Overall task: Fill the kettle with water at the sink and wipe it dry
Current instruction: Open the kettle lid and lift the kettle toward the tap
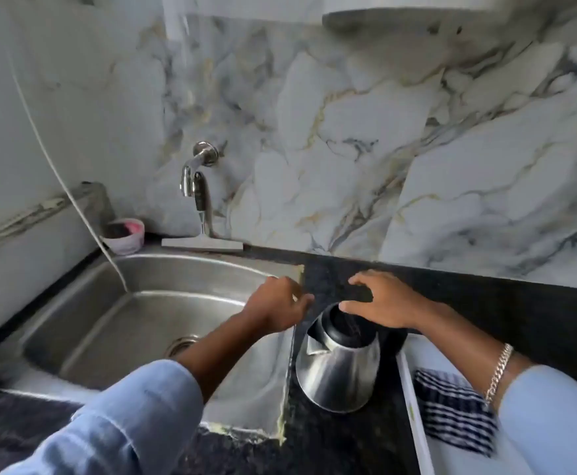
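A steel kettle (338, 371) with a black rim stands on the dark counter just right of the sink (116, 323), its spout toward the basin. My right hand (383, 303) is over the kettle's top, thumb and fingers around its raised black lid (360, 293). My left hand (277, 305) hovers at the sink's right edge beside the kettle, fingers loosely bent, holding nothing. The chrome tap (196, 180) juts from the marble wall behind the sink with no water running. A blue-and-white checked cloth (451, 413) lies to the kettle's right, partly under my right sleeve.
The cloth lies on a white tray (414, 406). A small white bowl with something pink (124, 234) sits at the sink's back left corner. A squeegee (201, 244) leans below the tap. A white cord (57, 173) hangs into the basin. Dark granite counter (485, 303) runs along the wall.
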The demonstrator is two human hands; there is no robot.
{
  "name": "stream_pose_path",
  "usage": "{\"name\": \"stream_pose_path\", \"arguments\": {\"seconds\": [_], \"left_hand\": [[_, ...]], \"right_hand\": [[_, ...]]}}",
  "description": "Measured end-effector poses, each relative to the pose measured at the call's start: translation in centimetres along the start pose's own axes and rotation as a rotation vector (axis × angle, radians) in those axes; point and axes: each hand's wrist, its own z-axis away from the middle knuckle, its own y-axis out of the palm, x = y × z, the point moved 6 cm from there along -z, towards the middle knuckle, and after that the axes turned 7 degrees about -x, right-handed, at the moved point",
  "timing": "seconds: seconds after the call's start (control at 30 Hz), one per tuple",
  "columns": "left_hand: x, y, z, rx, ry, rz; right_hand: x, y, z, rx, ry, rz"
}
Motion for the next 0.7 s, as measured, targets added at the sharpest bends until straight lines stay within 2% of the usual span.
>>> {"name": "stream_pose_path", "arguments": {"seconds": [0.1,0.17,0.27,0.4,0.6,0.7], "left_hand": [[1.0,4.3,1.9,0.290,-0.233,0.169],[1.2,6.0,3.0,0.403,-0.388,0.316],[0.8,6.3,3.3,0.380,-0.474,0.444],[0.7,6.2,2.7,0.319,-0.426,0.367],[3.1,3.3,0.1,0.309,-0.415,0.293],[4.4,0.7,-2.0,0.298,-0.374,0.264]], "right_hand": [[-1.9,1.8,0.5,0.170,0.091,0.025],[-2.2,2.3,0.9,0.232,0.116,0.056],[-2.1,2.5,0.8,0.301,0.098,0.142],[-2.3,2.8,0.1,0.329,0.094,0.117],[-1.4,2.4,-1.6,0.192,0.147,-0.079],[1.3,2.8,-3.7,0.172,0.150,-0.082]]}}
